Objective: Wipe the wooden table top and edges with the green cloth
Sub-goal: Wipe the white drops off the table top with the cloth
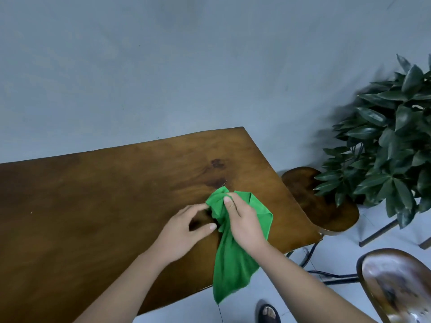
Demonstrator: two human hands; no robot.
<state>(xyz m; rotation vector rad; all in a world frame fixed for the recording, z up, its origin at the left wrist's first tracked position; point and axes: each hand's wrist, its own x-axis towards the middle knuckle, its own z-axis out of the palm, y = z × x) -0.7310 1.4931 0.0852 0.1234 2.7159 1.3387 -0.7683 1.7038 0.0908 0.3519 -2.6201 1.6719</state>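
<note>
Left hand [184, 229] and right hand [245, 220] grip the green cloth [233, 264], apparently bunching it; next, press it onto the wooden table [93, 206] and wipe.

No text, label, brand, number or sign can be read anywhere in the head view; every visible surface is plain and unmarked.

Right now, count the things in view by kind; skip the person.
table: 1
cloth: 1
seats: 2
plant: 1
Total: 5
</note>
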